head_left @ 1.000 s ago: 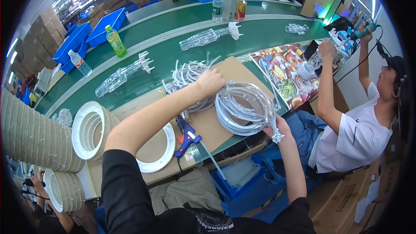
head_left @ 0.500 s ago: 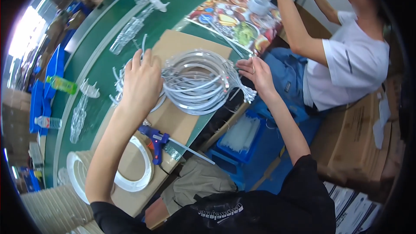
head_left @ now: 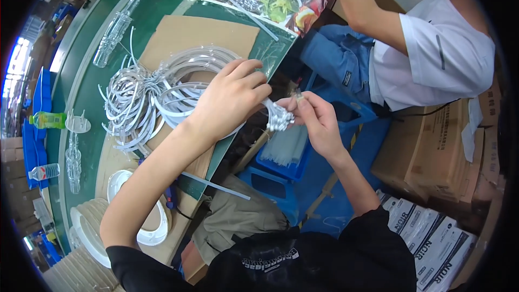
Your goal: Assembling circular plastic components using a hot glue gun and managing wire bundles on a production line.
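A coil of clear and whitish thin tubes (head_left: 200, 54) lies on a cardboard sheet (head_left: 178, 30). Its left part gathers at a tied neck and fans into a tangle of loops (head_left: 127, 105). My left hand (head_left: 235, 92) reaches across the coil, fingers curled over its right end, where a bunch of white tube ends (head_left: 280, 118) sticks out past the table edge. Beside those ends is my right hand (head_left: 319, 121), thumb and finger pinched on something small that I cannot make out. The left hand hides part of the coil.
Under my left forearm, a glue gun (head_left: 172, 196) is mostly hidden; a long translucent stick (head_left: 216, 185) projects nearby. White rings (head_left: 154, 237) lie nearer me. A blue bin of clear sticks (head_left: 284, 148) stands below the table edge. A co-worker in a white shirt (head_left: 432, 54) sits at right.
My left hand has moved from the coil's left side to its right end. The right hand's pinch now sits beside the tube ends. The left tangle shows more; the glue gun is now mostly covered.
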The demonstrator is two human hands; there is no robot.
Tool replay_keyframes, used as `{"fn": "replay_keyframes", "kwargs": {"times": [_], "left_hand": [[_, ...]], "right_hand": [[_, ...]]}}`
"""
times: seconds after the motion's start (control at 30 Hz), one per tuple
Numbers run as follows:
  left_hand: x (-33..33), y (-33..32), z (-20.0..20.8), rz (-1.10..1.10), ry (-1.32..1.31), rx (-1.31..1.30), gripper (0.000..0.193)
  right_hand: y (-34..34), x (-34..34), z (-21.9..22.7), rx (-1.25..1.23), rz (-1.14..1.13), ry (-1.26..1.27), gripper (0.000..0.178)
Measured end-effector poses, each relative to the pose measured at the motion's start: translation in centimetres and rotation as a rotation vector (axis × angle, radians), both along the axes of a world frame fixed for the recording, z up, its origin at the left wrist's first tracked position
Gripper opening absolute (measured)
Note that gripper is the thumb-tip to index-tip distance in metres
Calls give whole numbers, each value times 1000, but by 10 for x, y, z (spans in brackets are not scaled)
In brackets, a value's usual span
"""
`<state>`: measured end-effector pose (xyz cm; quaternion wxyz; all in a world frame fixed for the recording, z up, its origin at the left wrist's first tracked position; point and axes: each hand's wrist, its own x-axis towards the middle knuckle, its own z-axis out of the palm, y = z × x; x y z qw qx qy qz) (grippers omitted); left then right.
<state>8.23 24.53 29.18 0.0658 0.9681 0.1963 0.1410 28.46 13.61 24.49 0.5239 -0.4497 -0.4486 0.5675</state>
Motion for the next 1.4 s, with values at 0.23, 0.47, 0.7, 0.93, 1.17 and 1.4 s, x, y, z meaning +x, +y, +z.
{"fn": "replay_keyframes", "kwargs": {"times": [0.23, 0.47, 0.7, 0.93, 1.17, 1.4], "left_hand": [[-12, -14, 0, -7, -210, -180, 32], [-11, -15, 6, 71, -197, -322, 15], [-8, -19, 3, 83, -168, -352, 9], [-10, -18, 8, 98, -137, -423, 9], [-9, -17, 6, 76, -137, -397, 10], [-10, -17, 5, 62, -143, -381, 10]], "right_hand": [[6, 2, 12, 124, 89, -373, 21], [-2, -3, 13, 7, 85, -264, 22], [1, -4, 6, 51, 44, -335, 21], [8, 8, 21, 68, 229, -419, 20], [12, 9, 16, -84, 243, -327, 24], [23, 12, 20, -22, 355, -401, 24]]}}
